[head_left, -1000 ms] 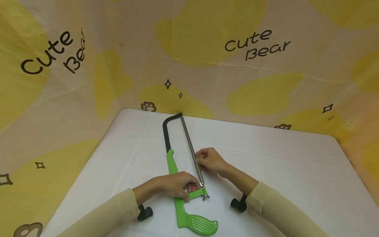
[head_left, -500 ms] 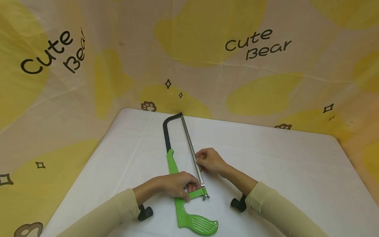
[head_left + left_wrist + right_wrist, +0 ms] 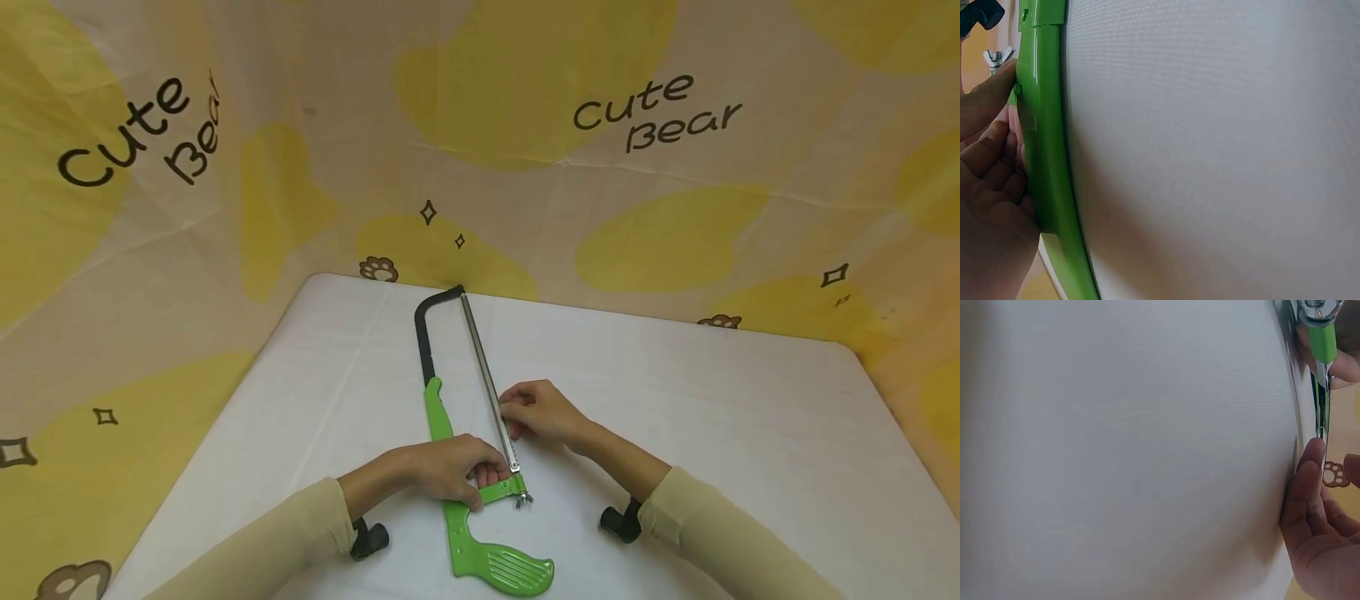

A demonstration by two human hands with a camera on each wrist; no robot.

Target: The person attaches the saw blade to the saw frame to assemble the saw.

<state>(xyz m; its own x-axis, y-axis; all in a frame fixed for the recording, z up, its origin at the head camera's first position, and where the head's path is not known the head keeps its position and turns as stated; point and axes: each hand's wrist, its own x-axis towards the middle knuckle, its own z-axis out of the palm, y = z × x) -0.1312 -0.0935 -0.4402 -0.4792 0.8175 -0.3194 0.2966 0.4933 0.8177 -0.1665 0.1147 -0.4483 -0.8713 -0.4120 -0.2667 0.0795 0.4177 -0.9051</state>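
On the table (image 3: pixel 750 433): a hacksaw (image 3: pixel 438 417) lay flat.
Left hand (image 3: pixel 450 467): fingers curled round the green frame.
Right hand (image 3: pixel 543 412): fingertips pinched the blade (image 3: pixel 483 371).

Soft, even light fills the head view, with no hard glare on the white table (image 3: pixel 697 392) and only faint shadows under the forearms. The yellow backdrop (image 3: pixel 525 92) bows slightly toward the corners, a sign of wide-angle distortion. In the left wrist view the green saw frame (image 3: pixel 1047 156) carries a long bright sheen, and a grey shade spreads over the tabletop beside it. The right wrist view is dimmer at its left edge, with near fingers (image 3: pixel 1304 487) soft and out of focus.
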